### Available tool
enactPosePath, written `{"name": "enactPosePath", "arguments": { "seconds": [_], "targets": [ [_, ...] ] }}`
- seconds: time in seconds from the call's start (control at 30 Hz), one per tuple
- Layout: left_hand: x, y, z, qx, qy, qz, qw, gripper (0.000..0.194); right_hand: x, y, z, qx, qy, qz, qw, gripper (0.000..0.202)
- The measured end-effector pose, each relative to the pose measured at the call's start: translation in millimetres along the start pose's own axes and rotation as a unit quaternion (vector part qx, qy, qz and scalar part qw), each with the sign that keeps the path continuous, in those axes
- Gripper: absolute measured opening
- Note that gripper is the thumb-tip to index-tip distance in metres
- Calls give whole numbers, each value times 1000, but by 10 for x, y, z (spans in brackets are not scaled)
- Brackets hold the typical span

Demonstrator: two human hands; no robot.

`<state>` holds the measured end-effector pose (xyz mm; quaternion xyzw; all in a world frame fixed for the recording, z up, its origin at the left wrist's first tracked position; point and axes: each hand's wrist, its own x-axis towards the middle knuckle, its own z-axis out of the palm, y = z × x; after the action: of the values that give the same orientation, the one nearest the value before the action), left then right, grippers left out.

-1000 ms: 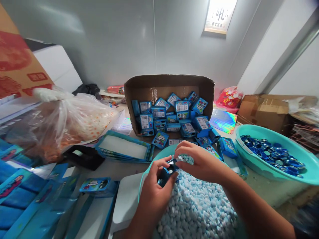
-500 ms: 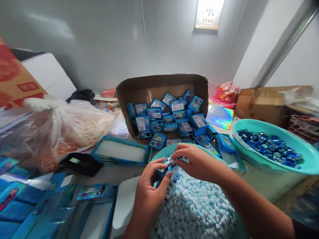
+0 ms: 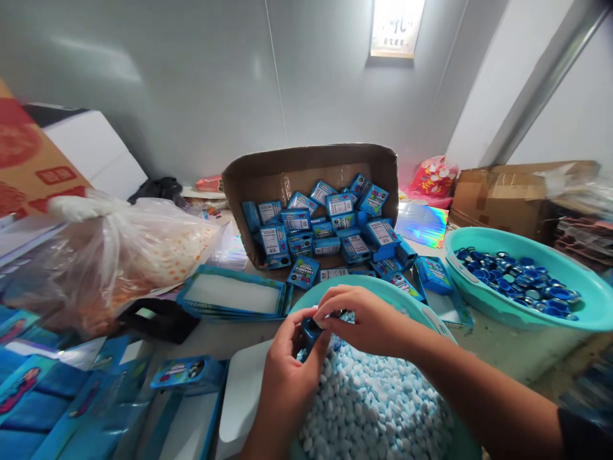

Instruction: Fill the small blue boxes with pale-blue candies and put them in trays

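My left hand (image 3: pixel 292 361) is closed around a small blue container (image 3: pixel 311 328), its thumb and fingers on opposite sides. At the container's top, my right hand (image 3: pixel 357 319) has its fingertips pinched on small white candies, partly hidden by the fingers. Both hands are over a turquoise basin (image 3: pixel 433 319) heaped with pale blue and white candies (image 3: pixel 378 409). Just behind the basin, a tipped cardboard box (image 3: pixel 311 156) holds many small blue printed boxes (image 3: pixel 297 219), some spilling out at its front.
To the right, another turquoise basin (image 3: pixel 587 281) contains shiny blue round caps or tins (image 3: pixel 522 284). Flat blue-edged trays (image 3: pixel 234 291) are stacked on the left, near a black object (image 3: pixel 160 319) and a tied plastic bag (image 3: pixel 119 255). A white lidded object (image 3: pixel 244 390) stands beside my left forearm.
My right fingers have shifted slightly left and closer over the container's top, covering more of it. My left hand keeps its hold. The view has shifted slightly.
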<state>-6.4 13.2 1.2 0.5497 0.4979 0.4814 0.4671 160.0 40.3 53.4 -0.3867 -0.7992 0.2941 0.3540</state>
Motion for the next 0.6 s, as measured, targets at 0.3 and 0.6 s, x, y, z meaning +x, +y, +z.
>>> {"name": "enactPosePath", "arguments": {
  "seconds": [0.3, 0.6],
  "targets": [
    [-6, -9, -13, 13, 25, -3, 1000, 54, 20, -9, 27, 15, 54, -16, 998, 13],
    [-14, -54, 9, -23, 17, 12, 1000, 57, 40, 18, -25, 54, 67, 14, 996, 31]
  ]
}}
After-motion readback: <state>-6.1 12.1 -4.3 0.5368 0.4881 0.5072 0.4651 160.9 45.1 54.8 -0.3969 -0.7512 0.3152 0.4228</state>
